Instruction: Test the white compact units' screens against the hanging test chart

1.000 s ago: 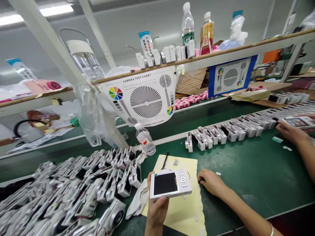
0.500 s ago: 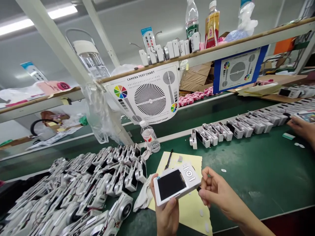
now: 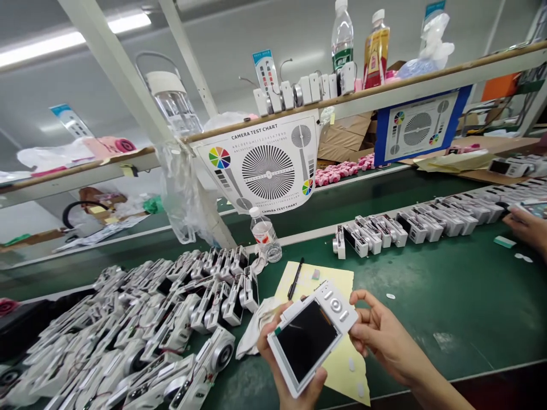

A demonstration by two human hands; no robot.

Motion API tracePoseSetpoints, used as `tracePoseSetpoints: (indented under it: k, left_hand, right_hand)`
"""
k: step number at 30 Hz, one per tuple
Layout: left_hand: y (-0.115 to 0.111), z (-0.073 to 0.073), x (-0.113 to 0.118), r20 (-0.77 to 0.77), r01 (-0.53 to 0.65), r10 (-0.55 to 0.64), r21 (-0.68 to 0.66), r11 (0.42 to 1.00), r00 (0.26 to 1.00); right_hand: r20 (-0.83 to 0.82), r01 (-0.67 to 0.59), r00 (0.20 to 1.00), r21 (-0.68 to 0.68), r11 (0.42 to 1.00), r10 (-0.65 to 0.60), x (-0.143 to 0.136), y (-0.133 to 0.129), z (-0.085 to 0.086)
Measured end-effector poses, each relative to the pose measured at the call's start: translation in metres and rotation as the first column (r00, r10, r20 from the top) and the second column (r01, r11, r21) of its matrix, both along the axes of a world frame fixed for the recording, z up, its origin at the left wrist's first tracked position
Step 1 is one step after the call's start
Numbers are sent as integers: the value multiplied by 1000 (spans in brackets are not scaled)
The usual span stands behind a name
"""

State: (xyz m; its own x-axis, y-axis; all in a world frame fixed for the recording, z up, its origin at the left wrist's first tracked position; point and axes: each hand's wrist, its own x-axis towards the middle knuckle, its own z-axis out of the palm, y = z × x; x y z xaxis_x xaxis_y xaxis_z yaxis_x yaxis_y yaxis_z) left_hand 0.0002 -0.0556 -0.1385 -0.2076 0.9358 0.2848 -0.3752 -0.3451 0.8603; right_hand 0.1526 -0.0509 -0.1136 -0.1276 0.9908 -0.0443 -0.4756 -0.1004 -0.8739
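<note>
A white digital camera [image 3: 305,336] is held tilted, its dark screen and round button pad facing up towards me. My left hand [image 3: 284,370] grips it from the left and below, thumb along the lower edge. My right hand [image 3: 378,333] is closed at the camera's right end, with thumb and fingers bent against that side. Whatever is pinched there is hidden. Beneath the camera lies a yellow paper sheet [image 3: 356,373] with a black pen [image 3: 296,279] on it. A white cloth [image 3: 256,330] is left of the sheet.
Many partly open white cameras [image 3: 171,319] crowd the left side. Another row of cameras [image 3: 410,225] runs along the back right. A plastic bottle [image 3: 265,236] stands beneath the test chart [image 3: 267,171]. At the far right is another person's hand [image 3: 527,228].
The camera has been tilted so its screen faces me more squarely. My right hand has come up against its side, and the small black piece at those fingertips is out of sight.
</note>
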Motion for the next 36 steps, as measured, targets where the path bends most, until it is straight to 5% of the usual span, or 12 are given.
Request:
tracePoseSetpoints:
  k: [4, 7, 11, 23, 36]
  left_hand:
    - [-11, -6, 9, 219, 104, -82, -91, 990, 972]
    - [-15, -8, 18, 381, 198, -119, -174, 965, 917]
    - [-14, -4, 26, 511, 224, -91, -205, 953, 855]
    - [-12, 4, 32, 593, 230, -19, -281, 932, 805]
    - [-15, 3, 56, 465, 118, 58, -340, 933, 884]
  right_hand:
    - [96, 153, 977, 314, 937, -191, 3, -2, -8]
    - [193, 83, 965, 416, 906, -177, 7, -5, -7]
    - [272, -39, 960, 373, 927, -68, 10, -7, -4]
    - [192, 75, 969, 361, 929, -153, 6, -4, -16]
    - [-235, 168, 963, 134, 977, -134, 0, 10, -32]
